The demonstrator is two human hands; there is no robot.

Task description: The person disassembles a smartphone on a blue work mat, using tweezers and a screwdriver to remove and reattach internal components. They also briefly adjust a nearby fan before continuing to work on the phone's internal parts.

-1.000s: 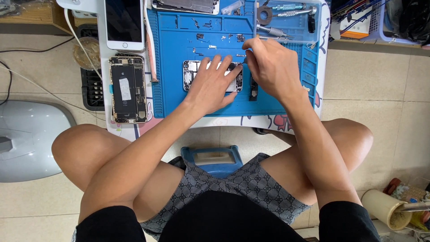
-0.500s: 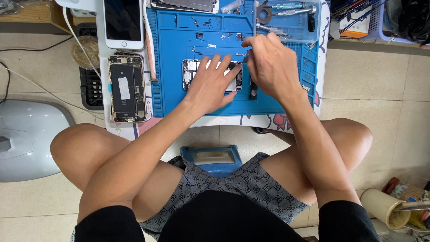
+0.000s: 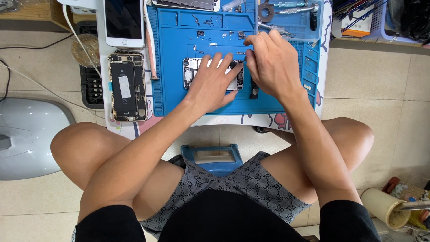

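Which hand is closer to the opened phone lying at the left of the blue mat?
Left. The left hand rests just right of the opened phone; the right hand is farther right.

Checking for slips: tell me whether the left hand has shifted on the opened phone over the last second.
No. The left hand lies flat on the opened phone at the same spot on the blue mat as before.

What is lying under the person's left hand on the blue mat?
An opened phone body lies on the blue mat, pressed flat by the left hand. Only its left end shows; the palm covers the middle. The right hand works at its right edge.
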